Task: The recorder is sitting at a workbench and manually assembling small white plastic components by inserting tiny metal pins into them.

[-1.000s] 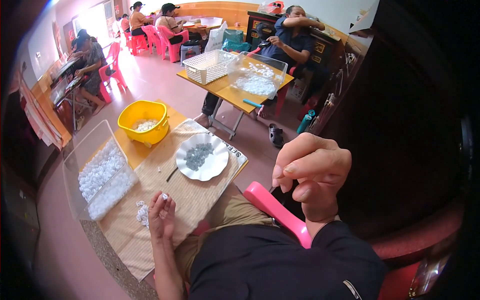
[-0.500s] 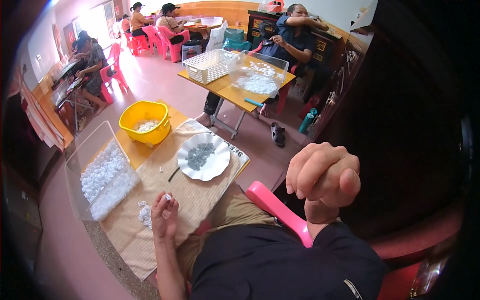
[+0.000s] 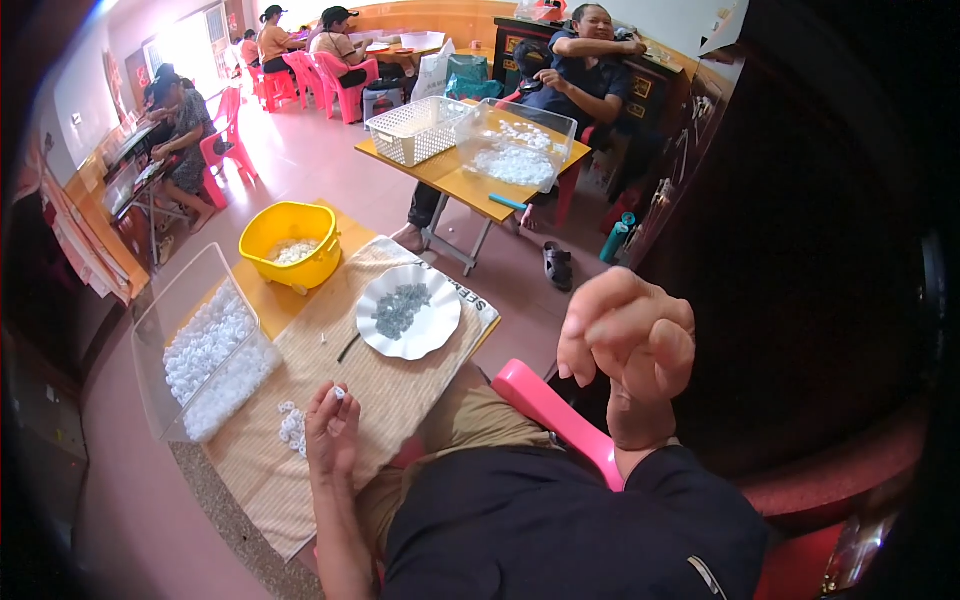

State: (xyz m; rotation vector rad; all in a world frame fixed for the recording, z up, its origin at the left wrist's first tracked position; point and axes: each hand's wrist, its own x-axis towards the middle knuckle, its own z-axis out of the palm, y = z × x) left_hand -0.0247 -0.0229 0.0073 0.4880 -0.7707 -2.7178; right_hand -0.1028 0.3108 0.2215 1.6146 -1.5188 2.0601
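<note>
My left hand [image 3: 333,432] is over the near part of the cloth-covered table, pinching a small white plastic piece [image 3: 340,393] between thumb and fingertips. Beside it on the cloth lies a loose pile of white plastic rings [image 3: 293,428]. My right hand [image 3: 632,335] is raised in the air to the right of the table, above the pink chair's armrest, with its fingers curled in. Whatever it may hold is hidden. Farther off on the cloth stands a white scalloped plate [image 3: 440,328] bearing a heap of small grey translucent pieces [image 3: 401,310].
A clear bin [image 3: 150,345] with many white pieces stands at the left. Behind it is a yellow tub [image 3: 268,222] of small pale parts. A thin black stick [image 3: 348,348] lies by the plate. Beyond, a person sits at a second table [image 3: 480,195] with baskets. Other people sit farther back.
My right hand has moved slightly left and its wrist has turned, the fingers still curled. My left hand has hardly moved and keeps the white piece. The seated person across has shifted an arm.
</note>
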